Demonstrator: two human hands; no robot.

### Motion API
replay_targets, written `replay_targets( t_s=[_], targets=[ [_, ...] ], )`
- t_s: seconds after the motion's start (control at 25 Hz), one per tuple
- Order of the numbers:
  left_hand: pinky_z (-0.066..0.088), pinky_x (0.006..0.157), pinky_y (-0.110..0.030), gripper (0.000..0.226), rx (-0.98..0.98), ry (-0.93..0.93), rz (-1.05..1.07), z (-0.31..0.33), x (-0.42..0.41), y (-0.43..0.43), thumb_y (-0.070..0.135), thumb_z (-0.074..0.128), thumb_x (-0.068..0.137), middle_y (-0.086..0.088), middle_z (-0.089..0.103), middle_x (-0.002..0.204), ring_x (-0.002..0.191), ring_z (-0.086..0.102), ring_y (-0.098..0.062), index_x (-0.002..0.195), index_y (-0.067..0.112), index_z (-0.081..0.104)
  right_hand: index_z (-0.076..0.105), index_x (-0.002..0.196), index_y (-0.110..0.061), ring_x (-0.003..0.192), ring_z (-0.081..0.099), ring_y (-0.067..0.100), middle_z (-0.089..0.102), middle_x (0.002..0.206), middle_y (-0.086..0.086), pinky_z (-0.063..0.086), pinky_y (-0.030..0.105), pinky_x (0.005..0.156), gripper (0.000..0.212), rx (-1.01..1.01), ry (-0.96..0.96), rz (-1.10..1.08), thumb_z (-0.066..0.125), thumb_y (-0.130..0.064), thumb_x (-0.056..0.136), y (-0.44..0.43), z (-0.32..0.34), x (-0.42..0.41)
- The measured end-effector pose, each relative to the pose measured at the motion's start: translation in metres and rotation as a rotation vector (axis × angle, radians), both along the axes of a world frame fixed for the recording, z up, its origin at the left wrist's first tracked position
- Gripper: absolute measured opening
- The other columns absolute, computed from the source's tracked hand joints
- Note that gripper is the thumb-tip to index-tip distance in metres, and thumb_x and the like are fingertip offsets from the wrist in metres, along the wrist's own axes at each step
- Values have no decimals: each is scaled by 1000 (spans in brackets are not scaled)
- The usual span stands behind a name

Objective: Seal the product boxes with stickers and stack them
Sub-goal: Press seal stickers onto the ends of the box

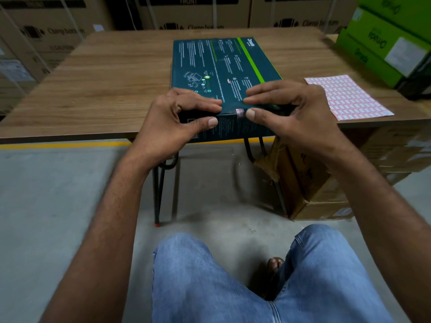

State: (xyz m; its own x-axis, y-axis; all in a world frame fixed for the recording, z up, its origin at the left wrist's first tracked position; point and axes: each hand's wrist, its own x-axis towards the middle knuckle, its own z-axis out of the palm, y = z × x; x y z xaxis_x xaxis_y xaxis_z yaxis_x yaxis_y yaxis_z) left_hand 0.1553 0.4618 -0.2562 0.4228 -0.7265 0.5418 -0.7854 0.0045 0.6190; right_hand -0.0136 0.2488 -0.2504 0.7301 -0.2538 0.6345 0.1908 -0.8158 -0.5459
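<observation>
Blue denim knees (210, 276) sitting nearest, above grey concrete floor (58, 194). Left hand (177, 117) gripping near edge of box (224, 64): fingers (205, 103) curling over top, thumb pressing front face. Right hand (291, 113) pinching same edge likewise, thumb lying just beside small pink-and-white sticker (240, 112) folding over edge. Box flat, rectangular, dark teal printed cardboard with green stripe, lying on wood-grain bench (116, 85), near end at front edge. Sticker sheet (347, 99), pink grid, lying flat to right. Green cartons (382, 43) sitting stacked far right; brown cartons (58, 31) standing behind.
</observation>
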Motion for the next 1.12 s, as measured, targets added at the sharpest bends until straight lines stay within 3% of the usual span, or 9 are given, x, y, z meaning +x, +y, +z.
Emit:
replay_targets(
  t_s=[0.24,0.4,0.56,0.68,0.8,0.88,1.0,1.12],
  targets=[
    [54,102,-39,27,-18,-3,9,-3,-3,-1,20,85,88,7,77,115,119,65,-17,113,11,80,82,110,-24,98,66,19,77,113,-8,54,42,84,20,-267,-59,-32,76,-36,95,8,-15,14],
    [56,100,-40,28,-34,1,3,-6,-2,-2,19,84,88,6,77,115,118,65,-18,113,10,80,77,122,-27,106,64,22,72,125,-10,51,48,89,30,-331,-21,-49,77,-36,93,4,-22,11],
    [54,102,-35,28,-45,-27,4,-5,-3,-1,21,84,88,6,77,115,117,66,-17,114,9,80,80,117,-24,107,67,18,74,121,-10,53,44,91,27,-207,-46,-55,76,-38,94,10,-19,9],
    [53,103,-35,27,-40,3,9,-4,-3,-2,21,84,88,6,77,113,117,66,-16,112,10,80,80,116,-25,103,67,21,75,118,-10,53,46,87,22,-267,-52,-66,74,-35,97,12,-17,11],
    [53,103,-36,25,-37,8,13,-5,-5,-2,20,84,89,7,77,113,118,66,-17,112,11,80,77,123,-24,112,65,20,70,125,-15,51,42,97,38,-258,50,-59,80,-29,86,8,-11,8],
    [53,104,-36,23,-18,18,4,-2,-6,0,21,82,91,9,77,115,120,65,-15,113,14,80,76,124,-22,117,64,14,68,125,-16,50,36,104,44,-153,68,-79,78,-22,80,7,-5,2],
    [53,106,-39,19,23,-22,9,2,-6,3,21,76,97,10,76,120,123,65,-14,115,17,80,80,116,-24,121,61,7,73,122,-15,48,33,108,29,-34,24,-237,67,-27,90,6,-4,-2],
    [53,105,-43,19,28,-108,56,3,-11,4,19,76,97,10,75,121,121,66,-12,115,18,79,81,114,-26,122,62,1,74,124,-12,47,33,112,27,146,66,-264,64,-27,92,7,-4,0]
  ],
)
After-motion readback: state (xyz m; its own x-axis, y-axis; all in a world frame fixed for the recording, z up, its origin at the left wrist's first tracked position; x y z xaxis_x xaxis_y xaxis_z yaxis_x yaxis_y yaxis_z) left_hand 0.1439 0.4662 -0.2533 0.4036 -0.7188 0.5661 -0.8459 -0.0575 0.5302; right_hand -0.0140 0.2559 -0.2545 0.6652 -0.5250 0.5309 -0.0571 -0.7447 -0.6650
